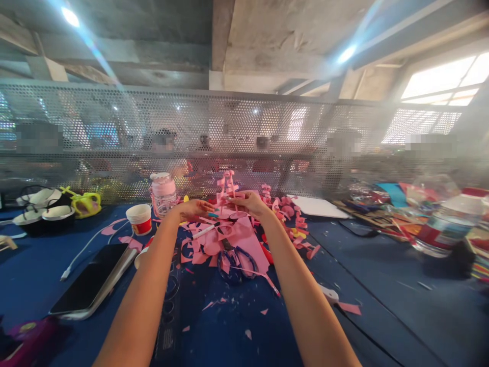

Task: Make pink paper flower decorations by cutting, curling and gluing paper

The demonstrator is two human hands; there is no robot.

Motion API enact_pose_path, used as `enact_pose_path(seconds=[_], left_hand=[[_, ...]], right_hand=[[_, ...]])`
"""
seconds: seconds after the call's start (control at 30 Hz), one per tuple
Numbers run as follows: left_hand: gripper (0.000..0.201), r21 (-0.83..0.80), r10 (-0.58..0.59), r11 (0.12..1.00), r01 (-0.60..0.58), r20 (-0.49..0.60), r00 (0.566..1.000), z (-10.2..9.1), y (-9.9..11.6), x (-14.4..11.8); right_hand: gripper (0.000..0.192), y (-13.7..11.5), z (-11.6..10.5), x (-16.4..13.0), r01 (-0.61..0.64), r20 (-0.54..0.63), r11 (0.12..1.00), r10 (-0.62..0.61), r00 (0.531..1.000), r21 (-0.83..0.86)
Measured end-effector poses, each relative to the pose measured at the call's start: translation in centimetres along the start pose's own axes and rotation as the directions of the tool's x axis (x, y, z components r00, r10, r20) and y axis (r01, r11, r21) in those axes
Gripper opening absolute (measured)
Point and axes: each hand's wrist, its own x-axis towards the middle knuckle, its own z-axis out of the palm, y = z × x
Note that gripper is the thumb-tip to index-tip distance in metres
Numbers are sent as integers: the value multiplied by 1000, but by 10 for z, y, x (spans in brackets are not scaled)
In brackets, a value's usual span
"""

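Right hand pinches low on an upright pink curled-strip piece, long axis vertical, between the hands but nearer the right; left hand just beside, grip unclear, pink scraps and blue-handled scissors nearer the tabletop edge.

A perforated grey partition stands behind the blue table, beneath a concrete ceiling with bright lights.

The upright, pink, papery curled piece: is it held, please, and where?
The right hand seemingly pinches the pink piece low down; what the left hand holds is unclear.
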Motion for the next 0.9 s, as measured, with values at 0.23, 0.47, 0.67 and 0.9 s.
enact_pose_path(seconds=[0.23,0.47,0.67,0.9], left_hand=[[30,354,90,935,36,-333,939,-18,1,4],[33,673,254,699,244,-552,794,-18,-30,20],[32,761,265,553,339,-547,794,-15,-58,22],[30,794,359,521,313,-536,764,-25,-47,23]], right_hand=[[14,1,-2,1,35,-100,999,-35,994,0],[17,5,-5,3,68,-120,998,-68,990,-5],[18,6,-7,4,82,-128,997,-82,988,2],[14,3,-8,3,71,-156,997,-68,985,12]])
